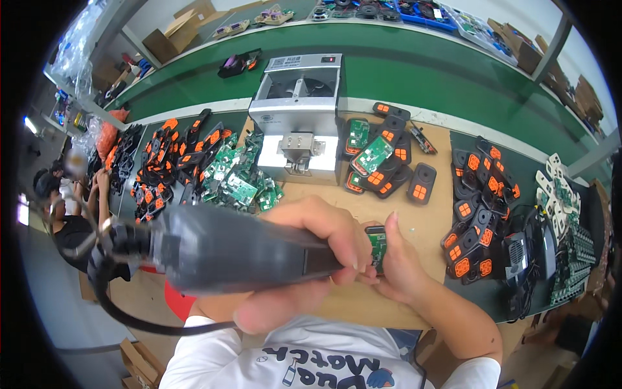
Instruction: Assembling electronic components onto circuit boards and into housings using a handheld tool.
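The room is bright, with even, whitish light. At far left, a narrow light strip (30,125) glows strongly. The silver machine (299,117) shows pale shine. The dark tool (240,249), nearest the camera, looks blurred. The green panel (414,74) bends; corners are black.

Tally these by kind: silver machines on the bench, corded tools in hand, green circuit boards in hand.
Silver machine: 1
Corded tool, in the left hand: 1
Green circuit board, in the right hand: 1
Total: 3
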`<state>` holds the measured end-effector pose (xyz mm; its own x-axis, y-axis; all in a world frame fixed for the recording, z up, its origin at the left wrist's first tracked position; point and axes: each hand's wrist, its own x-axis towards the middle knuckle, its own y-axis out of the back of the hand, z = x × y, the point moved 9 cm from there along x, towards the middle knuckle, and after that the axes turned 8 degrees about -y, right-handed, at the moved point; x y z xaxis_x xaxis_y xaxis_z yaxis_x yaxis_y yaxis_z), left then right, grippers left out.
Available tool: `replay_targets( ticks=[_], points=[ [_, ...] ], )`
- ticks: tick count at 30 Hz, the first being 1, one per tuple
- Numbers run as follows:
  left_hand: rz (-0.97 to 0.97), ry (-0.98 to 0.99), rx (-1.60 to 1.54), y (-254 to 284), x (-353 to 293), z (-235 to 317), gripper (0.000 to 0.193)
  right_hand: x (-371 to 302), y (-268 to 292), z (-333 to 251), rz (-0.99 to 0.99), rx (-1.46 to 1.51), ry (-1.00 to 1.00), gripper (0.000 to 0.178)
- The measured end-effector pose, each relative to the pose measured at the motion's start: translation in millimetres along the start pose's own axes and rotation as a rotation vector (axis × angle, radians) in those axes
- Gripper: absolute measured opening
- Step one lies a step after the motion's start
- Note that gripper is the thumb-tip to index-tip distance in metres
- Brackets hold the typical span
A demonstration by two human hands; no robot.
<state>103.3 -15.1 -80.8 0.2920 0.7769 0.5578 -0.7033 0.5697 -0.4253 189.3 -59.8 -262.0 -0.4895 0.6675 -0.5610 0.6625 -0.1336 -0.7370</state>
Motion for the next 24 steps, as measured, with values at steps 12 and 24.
replay_targets(
  ticks=[12,24],
  points=[
    [-0.126,-0.029,-0.079,-5,-7,-8,0.081,-1,3,-3,0.082,0.014,-0.006,0.061],
    [-0.017,-0.211,-0.192,5,-10,-10,0.096,2,4,1,0.063,0.046,0.000,0.058]
  ],
)
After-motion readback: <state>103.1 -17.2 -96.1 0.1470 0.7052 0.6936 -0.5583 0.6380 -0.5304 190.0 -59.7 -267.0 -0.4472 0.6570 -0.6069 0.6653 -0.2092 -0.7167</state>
